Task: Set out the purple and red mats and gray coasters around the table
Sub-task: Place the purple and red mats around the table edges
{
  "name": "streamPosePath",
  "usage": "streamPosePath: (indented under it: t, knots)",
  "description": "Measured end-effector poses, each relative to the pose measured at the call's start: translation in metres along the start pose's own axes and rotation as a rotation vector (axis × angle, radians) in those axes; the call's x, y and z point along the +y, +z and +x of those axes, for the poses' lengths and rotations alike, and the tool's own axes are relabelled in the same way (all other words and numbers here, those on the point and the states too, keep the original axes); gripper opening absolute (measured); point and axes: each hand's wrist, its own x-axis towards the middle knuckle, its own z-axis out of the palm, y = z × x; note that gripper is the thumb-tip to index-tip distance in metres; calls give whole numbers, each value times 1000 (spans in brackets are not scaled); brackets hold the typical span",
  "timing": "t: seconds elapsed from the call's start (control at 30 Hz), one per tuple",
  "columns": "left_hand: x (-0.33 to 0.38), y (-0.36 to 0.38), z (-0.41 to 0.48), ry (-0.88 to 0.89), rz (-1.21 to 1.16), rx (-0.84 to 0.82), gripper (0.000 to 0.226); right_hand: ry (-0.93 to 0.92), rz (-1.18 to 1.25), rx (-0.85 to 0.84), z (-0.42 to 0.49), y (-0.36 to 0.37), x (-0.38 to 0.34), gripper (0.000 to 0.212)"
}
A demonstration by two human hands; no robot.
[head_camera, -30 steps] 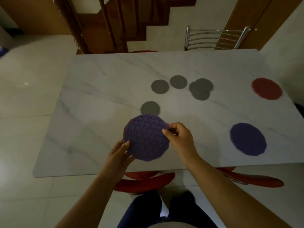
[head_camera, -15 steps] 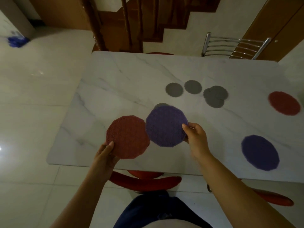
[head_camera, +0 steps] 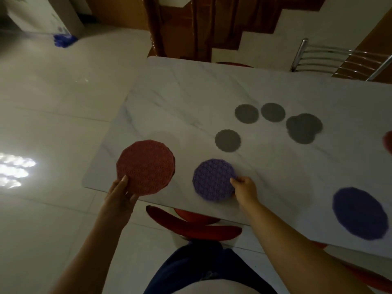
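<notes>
1. Left grip: the left hand (head_camera: 122,192) grasps the red mat (head_camera: 146,167) by its near rim, thumb on top. The mat is held above the table's (head_camera: 191,92) near left corner.
2. Right grip: the right hand (head_camera: 244,187) pinches the right rim of the purple mat (head_camera: 214,180), low over the table by its near edge. I cannot tell whether it lies fully flat.
3. Risk: the red mat is held at one rim only. If it slips, it probably falls to the tiled floor (head_camera: 53,124) rather than the table.
4. Risk: the purple mat sits close to the near edge. Released there, a forearm or the body could brush it off.
5. Risk: the second purple mat (head_camera: 360,216) lies on the same side, so the settings may end up crowded.
6. Risk: five gray coasters (head_camera: 228,141) are clustered mid-table, two overlapping. A reach across could drag them.
7. Surface: white marble-patterned top, apparently smooth, so mats may slide when nudged.
8. Room: dim. The floor shows a bright patch of glare. A wooden staircase (head_camera: 201,28) stands beyond the far edge and a metal-backed chair (head_camera: 339,58) at the far right. A red chair seat (head_camera: 191,225) is tucked under the near edge. A blue object (head_camera: 63,40) on the floor is unidentifiable.
</notes>
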Motion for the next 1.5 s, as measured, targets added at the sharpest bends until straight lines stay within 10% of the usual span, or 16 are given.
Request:
streamPosePath:
  t: [0.67, 1.03, 1.5]
  knots:
    - [-12, -8, -20, 27, -46, -25, 17, -198, -499, -170, 2, -19, -14, 33]
    - [10, -29, -18, -56, -6, -168, 25, -233, 54, -676, -90, 87, -85, 48]
    - [161, -147, 45, -191, 92, -450, 30, -312, 234, -365, -162, 259, -107, 40]
